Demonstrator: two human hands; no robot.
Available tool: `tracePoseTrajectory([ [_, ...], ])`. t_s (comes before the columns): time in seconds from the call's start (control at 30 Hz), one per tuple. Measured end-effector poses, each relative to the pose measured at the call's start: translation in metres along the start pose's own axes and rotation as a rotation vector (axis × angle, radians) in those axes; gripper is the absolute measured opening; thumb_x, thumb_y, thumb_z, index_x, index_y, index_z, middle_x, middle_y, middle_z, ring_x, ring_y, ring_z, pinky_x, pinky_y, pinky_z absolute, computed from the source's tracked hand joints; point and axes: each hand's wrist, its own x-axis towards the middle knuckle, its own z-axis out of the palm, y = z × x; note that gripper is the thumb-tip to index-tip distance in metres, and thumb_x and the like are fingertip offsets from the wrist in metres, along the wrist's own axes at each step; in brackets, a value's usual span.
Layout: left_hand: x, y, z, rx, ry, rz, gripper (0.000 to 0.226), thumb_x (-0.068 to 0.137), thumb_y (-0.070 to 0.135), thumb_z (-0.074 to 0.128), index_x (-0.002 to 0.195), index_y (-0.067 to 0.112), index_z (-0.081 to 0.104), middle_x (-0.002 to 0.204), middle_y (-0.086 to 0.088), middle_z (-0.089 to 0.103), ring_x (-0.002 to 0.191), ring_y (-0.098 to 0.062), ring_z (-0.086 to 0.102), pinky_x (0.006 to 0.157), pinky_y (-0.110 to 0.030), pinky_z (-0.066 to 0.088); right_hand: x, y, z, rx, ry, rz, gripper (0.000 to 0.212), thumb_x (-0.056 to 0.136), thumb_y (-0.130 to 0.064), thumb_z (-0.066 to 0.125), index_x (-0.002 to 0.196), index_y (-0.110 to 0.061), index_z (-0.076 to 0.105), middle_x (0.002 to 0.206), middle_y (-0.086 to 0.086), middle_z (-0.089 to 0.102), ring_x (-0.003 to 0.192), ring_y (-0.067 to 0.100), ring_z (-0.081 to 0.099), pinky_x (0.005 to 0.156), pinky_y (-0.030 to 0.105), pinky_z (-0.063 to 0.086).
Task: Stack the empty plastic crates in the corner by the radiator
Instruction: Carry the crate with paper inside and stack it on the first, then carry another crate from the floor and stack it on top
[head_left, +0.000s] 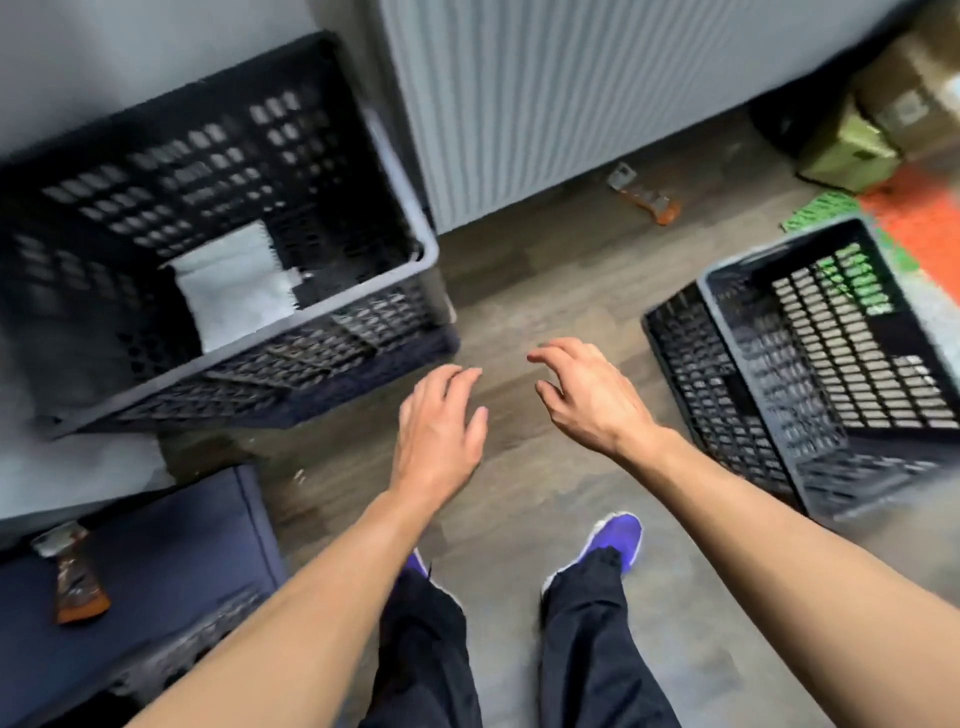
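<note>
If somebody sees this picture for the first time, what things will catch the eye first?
Two bare hands, left hand and right hand, reach forward empty over the wooden floor. A large black crate stands at left beside the white radiator, with white paper inside. Another black crate lies tilted at right.

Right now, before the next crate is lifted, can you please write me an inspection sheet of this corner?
Surface: grey-brown wood-look floor, bare between the crates.
Job's things: black perforated plastic crate stack left of the white ribbed radiator, white sheet inside the top one; second black plastic lattice crate tilted on the floor at right.
Clutter: orange-tipped scraper under the radiator; a similar one on the dark blue box; cardboard boxes; green and orange items far right.
Grips: left hand and right hand open, empty, over the floor.
Cables: nothing seen.
Surroundings: grey wall, purple shoes.
</note>
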Motion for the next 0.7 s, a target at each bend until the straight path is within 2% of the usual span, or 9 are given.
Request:
tracePoseTrajectory([
  [0.13,0.015,0.078,0.045,0.024,-0.165,0.073,0.044,0.091,0.031,0.056,0.134,0.021,0.051,0.126,-0.002,0.051,0.117,-0.024,0.049,0.098,-0.040,0.037,-0.042,0.084,-0.020,0.024,-0.032,0.170,0.038,0.093,-0.027,0.053,0.130,-0.020,0.058,0.129,0.007,0.057,0.122,0.029,0.049,0.103,0.037,0.041],
  [0.37,0.025,0.186,0.106,0.174,-0.456,0.208,0.047,0.093,0.035,0.052,0.138,0.024,0.046,0.130,-0.003,0.051,0.121,-0.025,0.049,0.104,-0.040,0.037,-0.131,0.213,-0.044,0.164,-0.150,0.466,0.041,0.093,-0.027,0.049,0.134,-0.021,0.054,0.132,0.013,0.056,0.125,0.031,0.050,0.103,0.038,0.042],
  [0.7,0.070,0.292,0.175,0.314,-0.621,0.366,0.051,0.090,0.033,0.058,0.139,0.022,0.044,0.133,-0.005,0.051,0.124,-0.027,0.047,0.101,-0.041,0.037,-0.174,0.297,-0.056,0.302,-0.163,0.659,0.045,0.095,-0.027,0.048,0.139,-0.025,0.047,0.136,0.011,0.052,0.127,0.032,0.047,0.101,0.043,0.044],
])
